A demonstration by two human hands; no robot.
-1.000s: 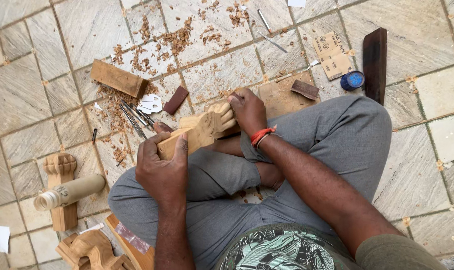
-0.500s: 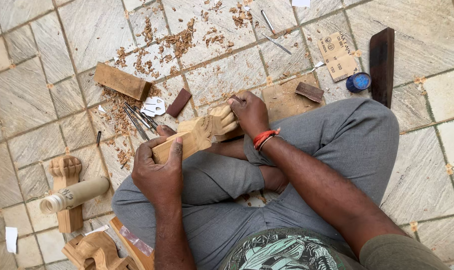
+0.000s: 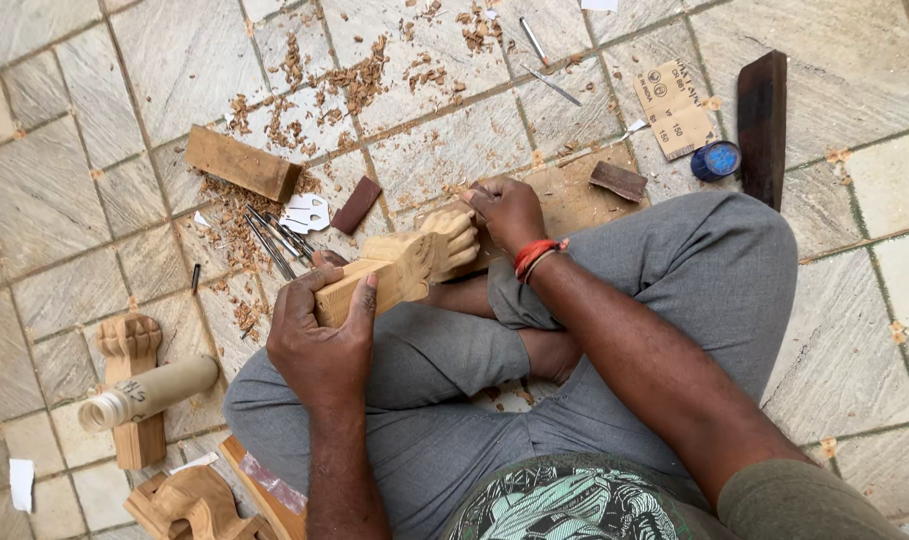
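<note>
I sit cross-legged on a stone-tiled floor in grey trousers. My left hand (image 3: 319, 340) grips the plain square end of a pale carved wooden piece (image 3: 399, 265), whose far end is cut into a paw with toes. My right hand (image 3: 504, 210), with a red band at the wrist, presses closed against that paw end; whether it holds a small tool is hidden. The piece rests across my knee over a flat wooden board (image 3: 574, 195).
Several metal chisels (image 3: 274, 238) lie by my left hand among wood shavings (image 3: 339, 80). A wooden block (image 3: 239, 162), a small dark block (image 3: 356, 205), a sandpaper sheet (image 3: 674, 105), a blue lid (image 3: 716, 160), a dark plank (image 3: 761, 125) and other carved pieces (image 3: 134, 385) lie around.
Both hands and the carved piece keep nearly the same pose; the view has shifted slightly and the right hand stays pressed at the paw end.
</note>
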